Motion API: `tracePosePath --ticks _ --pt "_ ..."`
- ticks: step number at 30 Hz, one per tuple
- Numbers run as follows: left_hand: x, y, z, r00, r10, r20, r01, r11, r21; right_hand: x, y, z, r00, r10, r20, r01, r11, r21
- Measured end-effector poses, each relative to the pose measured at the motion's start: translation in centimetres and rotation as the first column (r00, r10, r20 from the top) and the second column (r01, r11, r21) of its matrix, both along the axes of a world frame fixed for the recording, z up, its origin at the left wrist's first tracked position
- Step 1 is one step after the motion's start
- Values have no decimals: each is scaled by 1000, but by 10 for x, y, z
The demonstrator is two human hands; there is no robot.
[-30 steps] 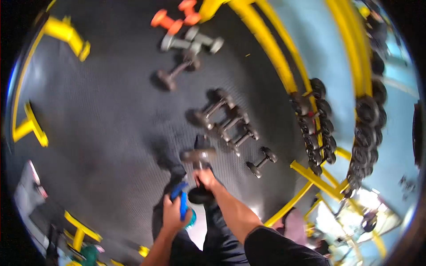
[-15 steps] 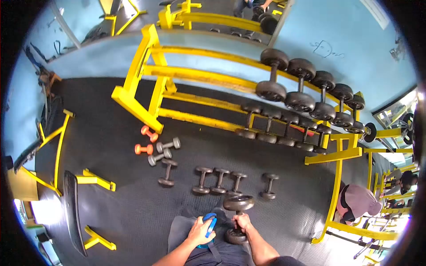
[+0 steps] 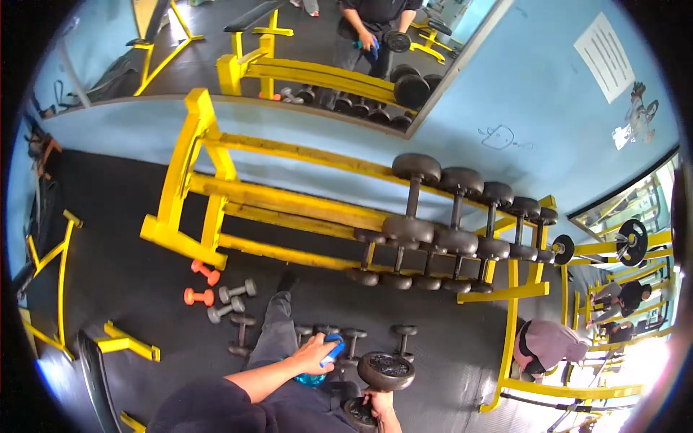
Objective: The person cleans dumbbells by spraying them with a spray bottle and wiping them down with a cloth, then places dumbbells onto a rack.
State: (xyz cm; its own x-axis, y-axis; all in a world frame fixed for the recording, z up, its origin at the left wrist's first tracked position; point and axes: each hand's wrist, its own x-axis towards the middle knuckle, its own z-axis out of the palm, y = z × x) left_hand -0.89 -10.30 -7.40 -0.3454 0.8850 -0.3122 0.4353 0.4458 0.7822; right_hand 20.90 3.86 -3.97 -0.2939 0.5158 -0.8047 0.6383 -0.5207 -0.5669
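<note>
My right hand (image 3: pixel 379 405) is wrapped round the handle of a large dark dumbbell (image 3: pixel 386 372), one head above the hand and the other below. My left hand (image 3: pixel 312 355) grips a blue spray bottle (image 3: pixel 333 349), with its teal lower part (image 3: pixel 310 379) showing under the hand. Past my hands, small dark dumbbells (image 3: pixel 352 345) stand on the black floor, some partly hidden by my leg and left hand. Another small dumbbell (image 3: pixel 404 340) stands to the right of them.
Ahead, a yellow rack (image 3: pixel 303 198) carries several dumbbells (image 3: pixel 411 231) on its right part. Orange dumbbells (image 3: pixel 198 296) and grey dumbbells (image 3: pixel 238 291) lie on the floor at left. A bench (image 3: pixel 97 382) is at lower left, a pink-grey garment (image 3: pixel 548 346) at right.
The view has turned up from the floor to the rack and mirror. One leg now reaches forward towards the rack. Both hands keep their hold on the bottle and the dumbbell.
</note>
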Motion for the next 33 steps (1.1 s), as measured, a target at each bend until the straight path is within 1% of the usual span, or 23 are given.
tracePosePath --ticks 1,2,3,5,6,8,9,10,11,12,14,15,18,19,20,21,22,25,28,29,30,32,33 --pt "-24 7 -3 999 -51 7 51 999 -3 -22 -1 0 999 -21 -38 23 999 39" --pt "-46 19 -4 997 -81 18 81 997 -4 -45 1 2 1000 -22 -17 23 999 47" --pt "-68 27 4 997 -65 39 65 998 -1 -72 4 5 998 -50 -37 52 997 49" --pt "-119 32 18 994 -108 18 109 994 -28 -138 10 19 989 -98 -110 105 992 66" --pt "-143 29 22 993 -112 34 114 993 -44 -166 14 26 988 -120 -102 124 992 38" --pt "-168 19 26 1000 -2 -4 2 1000 -31 -218 25 36 987 -53 -150 58 998 30" --pt "-181 16 29 1000 2 28 0 998 -67 -243 33 46 996 -1 -91 3 1000 19" --pt "-191 12 31 998 13 54 -8 995 -100 -265 40 48 993 -13 -120 13 1000 0" --pt "-197 7 29 996 53 72 -47 995 -87 -286 48 50 988 23 -152 -24 1000 -1" --pt "-205 5 29 994 69 83 -62 995 -83 -312 53 60 985 -32 -172 27 999 -29" --pt "-215 3 36 991 128 46 -125 990 -67 -351 67 67 972 -12 -235 12 1000 -4" --pt "-220 5 43 991 133 14 -131 986 -100 -370 73 73 971 -11 -241 13 1000 5" --pt "-234 11 38 987 137 78 -130 987 -89 -425 95 81 961 59 -269 -43 997 68" --pt "-238 15 37 984 155 85 -149 986 -81 -441 103 82 958 132 -253 -98 985 142" --pt "-241 20 35 986 128 105 -116 987 -107 -453 111 81 951 204 -231 -154 964 216" --pt "-245 26 33 987 102 123 -86 988 -130 -464 121 77 940 240 -242 -186 956 227" --pt "-246 29 31 984 121 130 -105 987 -120 -472 131 69 936 262 -235 -206 950 236" --pt "-245 29 27 992 51 111 -40 994 -99 -501 152 51 928 222 -298 -156 961 230" --pt "-251 36 21 979 44 201 -17 991 -134 -513 172 29 947 228 -225 -174 955 239" --pt "-251 39 18 982 30 188 -6 992 -127 -512 180 23 956 199 -217 -159 969 190" --pt "-256 43 18 978 35 204 -8 991 -133 -515 181 18 958 202 -202 -166 969 182" --pt "-261 49 23 977 -1 215 33 989 -144 -510 185 12 972 129 -197 -102 984 143" --pt "-261 51 22 977 7 213 23 990 -138 -508 186 10 972 123 -199 -103 988 111"
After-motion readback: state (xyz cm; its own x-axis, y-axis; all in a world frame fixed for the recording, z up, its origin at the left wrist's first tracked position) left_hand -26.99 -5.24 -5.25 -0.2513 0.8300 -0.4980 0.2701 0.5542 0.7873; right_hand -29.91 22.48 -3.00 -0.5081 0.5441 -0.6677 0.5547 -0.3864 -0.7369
